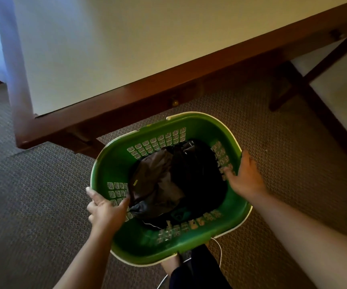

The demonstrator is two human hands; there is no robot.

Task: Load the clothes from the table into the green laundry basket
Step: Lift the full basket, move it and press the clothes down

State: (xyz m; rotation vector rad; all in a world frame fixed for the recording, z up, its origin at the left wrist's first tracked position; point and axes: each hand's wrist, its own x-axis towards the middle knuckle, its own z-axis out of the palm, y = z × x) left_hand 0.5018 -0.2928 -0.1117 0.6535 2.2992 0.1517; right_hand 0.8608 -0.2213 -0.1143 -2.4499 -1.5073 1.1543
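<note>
The green laundry basket (197, 130) sits low over the carpet in front of me, tilted a little. Inside lie dark clothes: a black garment (197, 170) on the right and a grey one (158, 184) on the left. My left hand (105, 211) grips the basket's left rim, thumb outside and fingers inside against the perforated wall. My right hand (245, 178) is on the right rim, fingers spread, some curled over the edge. The table top (126, 49) above the basket is pale with nothing on it in view.
The table's dark wooden edge (168, 88) and legs (293, 88) stand just beyond the basket. Brown patterned carpet (43, 195) covers the floor. A thin white cable (218, 253) runs under the basket's near edge, by my dark trouser leg (199, 272).
</note>
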